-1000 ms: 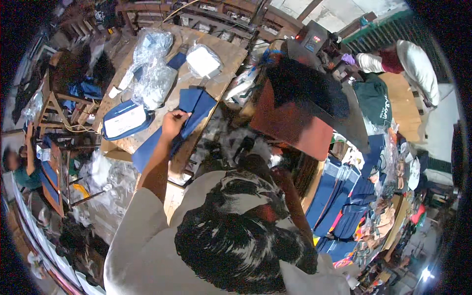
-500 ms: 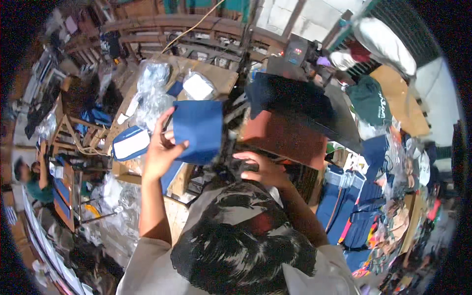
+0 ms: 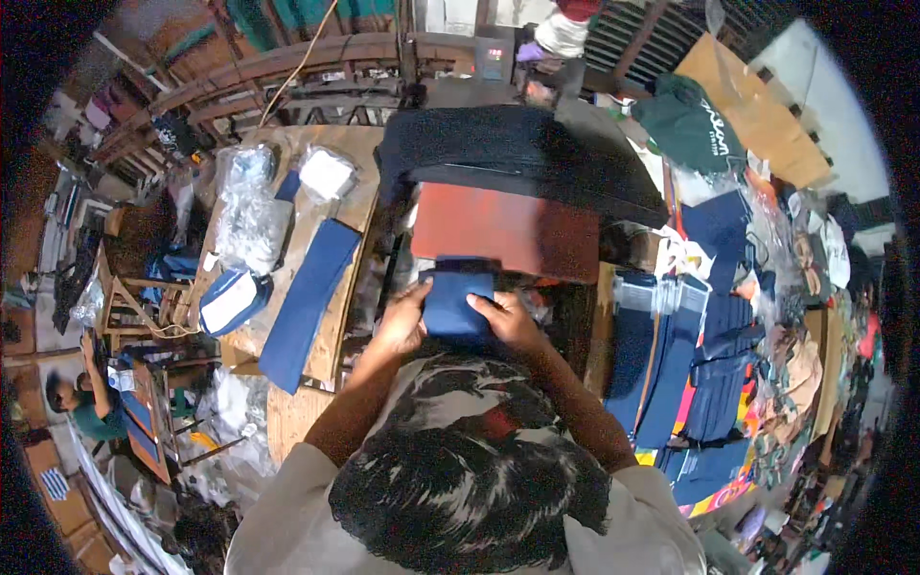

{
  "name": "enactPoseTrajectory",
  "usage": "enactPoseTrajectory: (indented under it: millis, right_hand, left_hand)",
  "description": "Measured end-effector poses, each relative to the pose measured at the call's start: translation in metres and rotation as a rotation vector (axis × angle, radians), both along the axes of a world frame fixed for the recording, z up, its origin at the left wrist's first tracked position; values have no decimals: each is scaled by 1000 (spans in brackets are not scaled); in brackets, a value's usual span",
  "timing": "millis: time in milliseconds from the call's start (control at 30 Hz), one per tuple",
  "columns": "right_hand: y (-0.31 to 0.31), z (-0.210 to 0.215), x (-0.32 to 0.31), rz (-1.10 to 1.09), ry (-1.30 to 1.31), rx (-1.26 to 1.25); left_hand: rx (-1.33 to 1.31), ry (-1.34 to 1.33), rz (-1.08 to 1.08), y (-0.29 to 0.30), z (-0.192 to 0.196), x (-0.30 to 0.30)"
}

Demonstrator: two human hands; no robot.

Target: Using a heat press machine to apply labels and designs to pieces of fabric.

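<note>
Holding a squarish blue cloth (image 3: 460, 305) between left hand (image 3: 402, 321) and right hand (image 3: 513, 324), at the near edge of the red board (image 3: 503, 230); cannot tell whether touching it. Gripping the left edge with the left hand and the right edge with the right, with the right thumb laid on top; cannot tell the lie of the fingers beneath. Seems, as a judgement, to be at the step of handling and straightening this one piece. Probably calls next for an even hold from both sides, keeping the edges flat. Having dark cloth (image 3: 470, 144) beyond the board, blue stacks (image 3: 661, 355) to the right, and a table (image 3: 362, 158) to the left, bearing a blue strip (image 3: 311, 302).
</note>
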State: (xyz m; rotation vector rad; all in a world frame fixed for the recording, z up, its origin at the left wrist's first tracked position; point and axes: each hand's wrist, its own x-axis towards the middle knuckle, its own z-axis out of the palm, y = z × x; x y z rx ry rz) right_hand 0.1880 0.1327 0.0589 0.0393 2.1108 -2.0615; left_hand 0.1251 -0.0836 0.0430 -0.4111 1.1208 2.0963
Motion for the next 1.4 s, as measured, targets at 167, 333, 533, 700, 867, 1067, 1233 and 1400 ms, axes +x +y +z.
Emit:
enactPoseTrajectory:
  millis: [167,333,533,700,867,1067,1233,1400]
  right_hand:
    - [3,32,-22,-194,-49,8]
    - [16,-33,-63,-472,69,96]
    - [30,-91,-65,-585,8,430]
    - [14,-60,-47,-517,31,388]
    - [5,-85,-31,-775,31,835]
    - [26,-110,-15,-603,-25,697]
    - [17,-57,-55,-648,216,476]
    - [10,-41,-73,-715,263,389]
  left_hand:
    - [-23,380,102,47,38,-34]
    - [-260,270,-72,58,28,-54]
    - [-298,510,-248,52,-40,-25]
    - [-396,596,-95,44,-45,-45]
    - [-711,459,-171,46,-58,-38]
    - [-255,448,-65,68,-45,-14]
    - [-431,636,-42,69,-14,-31]
    - [-463,830,56,67,6,-49]
